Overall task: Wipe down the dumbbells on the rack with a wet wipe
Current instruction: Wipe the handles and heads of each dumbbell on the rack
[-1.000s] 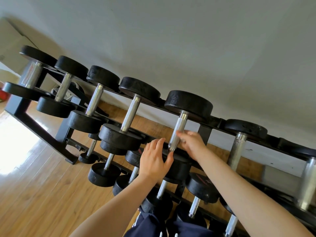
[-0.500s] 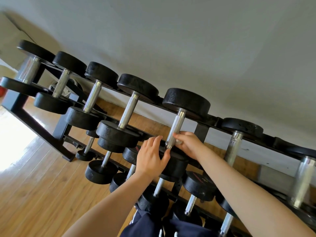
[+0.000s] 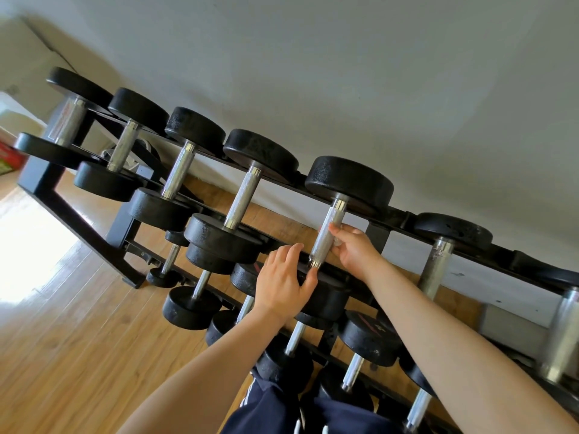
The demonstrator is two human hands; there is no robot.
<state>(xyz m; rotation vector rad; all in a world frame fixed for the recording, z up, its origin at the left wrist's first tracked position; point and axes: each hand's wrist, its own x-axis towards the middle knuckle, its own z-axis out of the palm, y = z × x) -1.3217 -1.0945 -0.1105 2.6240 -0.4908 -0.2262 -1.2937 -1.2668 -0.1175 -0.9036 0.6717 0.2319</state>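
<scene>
**Both hands on one top-row dumbbell**

The right hand (image 3: 355, 250) has its fingers (image 3: 340, 228) curled around the knurled steel handle (image 3: 327, 234) of a dumbbell (image 3: 349, 183) on the top row, gripping it from the right side about halfway up the bar. A small pale patch shows between these fingers and the handle; whether it is the wet wipe cannot be told. The left hand (image 3: 282, 283) lies flat with straight fingers on the near black weight head (image 3: 326, 297) of the same dumbbell, its thumb touching the lower end of the handle.

This dumbbell sits across the upper rails of the black rack (image 3: 84, 227), the fifth in a line of black-headed dumbbells that runs along a pale wall (image 3: 344, 73). Smaller dumbbells fill the lower tier beneath the forearms. The rack stands on a wooden floor (image 3: 78, 355), sunlit at the left. Dark trousers with white stripes (image 3: 269, 408) show at the bottom edge.
</scene>
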